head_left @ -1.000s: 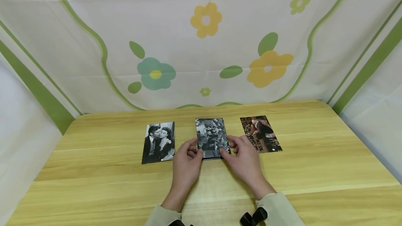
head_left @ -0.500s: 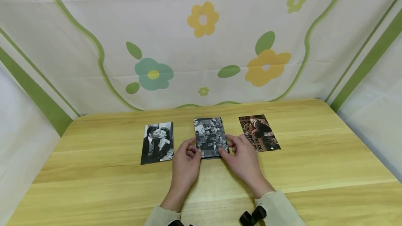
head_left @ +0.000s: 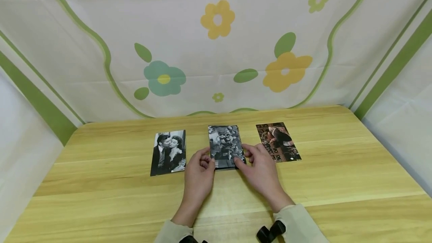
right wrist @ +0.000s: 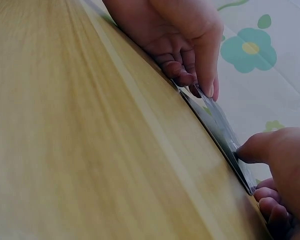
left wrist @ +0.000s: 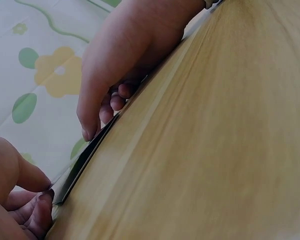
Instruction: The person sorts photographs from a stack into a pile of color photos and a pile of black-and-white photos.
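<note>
A small stack of photo cards (head_left: 225,143) lies in the middle of the table, a black-and-white crowd scene on top. My left hand (head_left: 199,173) pinches its near left corner between thumb and fingers. On the near right corner, my right hand (head_left: 261,170) holds it, thumb over the top face and fingers along the side. Both wrist views show the stack (right wrist: 217,132) edge-on, with a dark gap under the top card at the near edge. To the left lies a black-and-white photo of a couple (head_left: 168,153); to the right, a colour photo (head_left: 279,142), partly behind my right hand.
The wooden table (head_left: 128,205) ends at a white cloth backdrop (head_left: 189,21) with printed flowers and green bands. Similar cloth walls stand at both sides. A black wrist device (head_left: 271,231) sits at the right sleeve (head_left: 298,222).
The head view has shifted slightly. Both hands keep their hold on the middle stack, and the two side photos stay where they were.
</note>
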### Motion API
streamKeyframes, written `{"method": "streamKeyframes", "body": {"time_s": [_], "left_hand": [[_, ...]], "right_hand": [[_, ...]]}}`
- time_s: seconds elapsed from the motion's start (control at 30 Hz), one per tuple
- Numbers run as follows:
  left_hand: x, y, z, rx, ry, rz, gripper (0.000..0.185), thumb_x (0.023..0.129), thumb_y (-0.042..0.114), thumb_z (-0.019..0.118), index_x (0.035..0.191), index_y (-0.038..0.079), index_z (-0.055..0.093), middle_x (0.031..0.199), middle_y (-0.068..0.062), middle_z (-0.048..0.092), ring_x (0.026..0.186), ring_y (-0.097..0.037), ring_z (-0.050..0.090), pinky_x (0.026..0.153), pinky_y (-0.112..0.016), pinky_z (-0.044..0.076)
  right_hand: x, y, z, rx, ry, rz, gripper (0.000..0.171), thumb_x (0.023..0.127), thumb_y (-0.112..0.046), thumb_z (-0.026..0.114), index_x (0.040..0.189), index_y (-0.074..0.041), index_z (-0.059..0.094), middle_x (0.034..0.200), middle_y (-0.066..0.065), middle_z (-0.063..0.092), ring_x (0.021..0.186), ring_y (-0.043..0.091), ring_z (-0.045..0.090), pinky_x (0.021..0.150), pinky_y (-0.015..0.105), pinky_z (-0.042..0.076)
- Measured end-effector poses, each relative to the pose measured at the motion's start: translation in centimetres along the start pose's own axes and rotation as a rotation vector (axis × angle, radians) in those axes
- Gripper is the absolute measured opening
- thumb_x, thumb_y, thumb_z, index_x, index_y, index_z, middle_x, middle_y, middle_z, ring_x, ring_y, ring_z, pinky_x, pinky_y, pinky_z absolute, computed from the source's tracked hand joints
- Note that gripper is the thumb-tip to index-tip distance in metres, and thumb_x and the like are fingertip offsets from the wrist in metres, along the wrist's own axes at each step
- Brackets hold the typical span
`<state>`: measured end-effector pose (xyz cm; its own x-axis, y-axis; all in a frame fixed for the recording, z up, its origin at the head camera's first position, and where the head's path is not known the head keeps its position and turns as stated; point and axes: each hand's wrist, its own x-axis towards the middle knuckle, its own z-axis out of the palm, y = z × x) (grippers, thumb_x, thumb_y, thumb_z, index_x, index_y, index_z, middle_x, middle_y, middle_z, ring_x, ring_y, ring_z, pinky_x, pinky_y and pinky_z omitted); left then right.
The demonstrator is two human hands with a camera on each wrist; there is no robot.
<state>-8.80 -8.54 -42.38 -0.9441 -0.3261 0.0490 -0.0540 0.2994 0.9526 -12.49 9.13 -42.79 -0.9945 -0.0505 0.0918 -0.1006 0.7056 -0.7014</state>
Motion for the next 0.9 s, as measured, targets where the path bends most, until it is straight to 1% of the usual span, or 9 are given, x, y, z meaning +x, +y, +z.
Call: {"method": "streamKeyframes", "body": {"time_s": [0.13,0.3,0.6,0.77,0.9], "left_hand": [[-0.04,0.02,0.00,-0.003,0.015,-0.007,0.037,0.099,-0.003,0.068,0.135,0.001,0.070,0.099,-0.010,0.069,0.082,-0.014,0.058,0.068,-0.020,0.049],[-0.15,0.02,-0.01,0.018,0.019,0.004,0.036,0.099,-0.003,0.068,0.135,0.001,0.071,0.102,-0.011,0.068,0.084,-0.014,0.058,0.068,-0.021,0.049],[-0.11,-0.12,0.03,0.033,0.013,0.013,0.035,0.099,-0.004,0.067,0.134,0.003,0.070,0.100,-0.010,0.067,0.084,-0.014,0.058,0.070,-0.022,0.050],[-0.06,-0.12,-0.03,0.002,0.006,-0.007,0.034,0.100,-0.001,0.068,0.134,0.004,0.070,0.100,-0.010,0.068,0.084,-0.014,0.059,0.072,-0.022,0.051],[0.08,-0.11,-0.08,-0.041,0.008,-0.040,0.031,0.100,0.002,0.070,0.131,0.005,0.073,0.100,-0.010,0.069,0.084,-0.014,0.060,0.072,-0.022,0.051]], "right_hand": [[-0.03,-0.08,0.02,-0.011,0.000,0.001,0.057,0.093,-0.035,0.083,0.143,-0.012,0.069,0.104,0.001,0.061,0.085,0.012,0.050,0.075,0.028,0.040],[-0.07,-0.11,-0.02,-0.014,-0.002,-0.001,0.057,0.093,-0.035,0.083,0.143,-0.011,0.069,0.104,0.001,0.060,0.085,0.012,0.049,0.074,0.028,0.039],[-0.03,-0.03,-0.06,-0.004,-0.004,-0.005,0.058,0.093,-0.034,0.083,0.144,-0.011,0.068,0.105,0.001,0.061,0.086,0.013,0.050,0.075,0.028,0.040],[0.02,-0.04,-0.05,0.018,0.001,0.002,0.060,0.092,-0.033,0.084,0.145,-0.012,0.067,0.107,0.001,0.061,0.087,0.013,0.052,0.075,0.027,0.041],[0.07,-0.07,-0.07,0.072,0.007,0.018,0.061,0.092,-0.031,0.085,0.147,-0.012,0.065,0.109,0.001,0.061,0.089,0.014,0.053,0.076,0.027,0.043]]}}
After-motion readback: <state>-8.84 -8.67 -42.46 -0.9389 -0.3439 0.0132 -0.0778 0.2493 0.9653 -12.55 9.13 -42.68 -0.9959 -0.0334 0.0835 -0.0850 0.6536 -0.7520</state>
